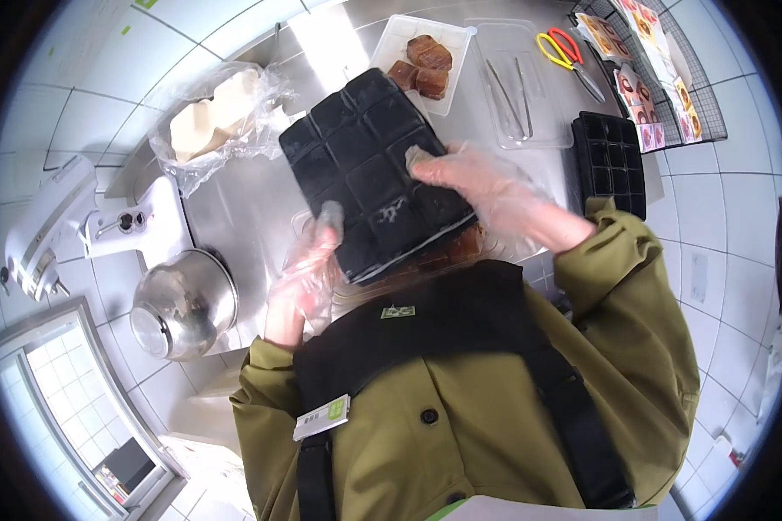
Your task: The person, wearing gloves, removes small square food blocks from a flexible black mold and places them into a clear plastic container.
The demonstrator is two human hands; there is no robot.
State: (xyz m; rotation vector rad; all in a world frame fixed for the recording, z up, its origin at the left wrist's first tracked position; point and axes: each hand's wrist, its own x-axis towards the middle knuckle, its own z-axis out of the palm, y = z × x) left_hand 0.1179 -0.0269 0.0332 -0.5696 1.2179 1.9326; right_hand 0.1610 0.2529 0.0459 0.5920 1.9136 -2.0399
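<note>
A black flexible mold (358, 143) with square cells is held tilted in front of my chest, its bulging underside towards me. My left hand (306, 270), in a clear plastic glove, grips its lower left edge. Gloved likewise, my right hand (489, 185) holds the right edge, thumb pressed on a cell. Below the mold, partly hidden, brown blocks (466, 242) lie in what looks like a clear tray. More brown blocks (430, 55) sit in a white plastic container (453, 98) behind it. A second black mold (609, 163) rests at the right.
Metal tongs (528, 117) lie on a clear plastic lid (489, 36), beside red-and-yellow-handled scissors (570, 55). A wire basket (707, 111) holds printed cards. At left are bagged pale cartons (199, 130), a stand mixer (150, 221) and a steel bowl (189, 303) on the steel counter (234, 208).
</note>
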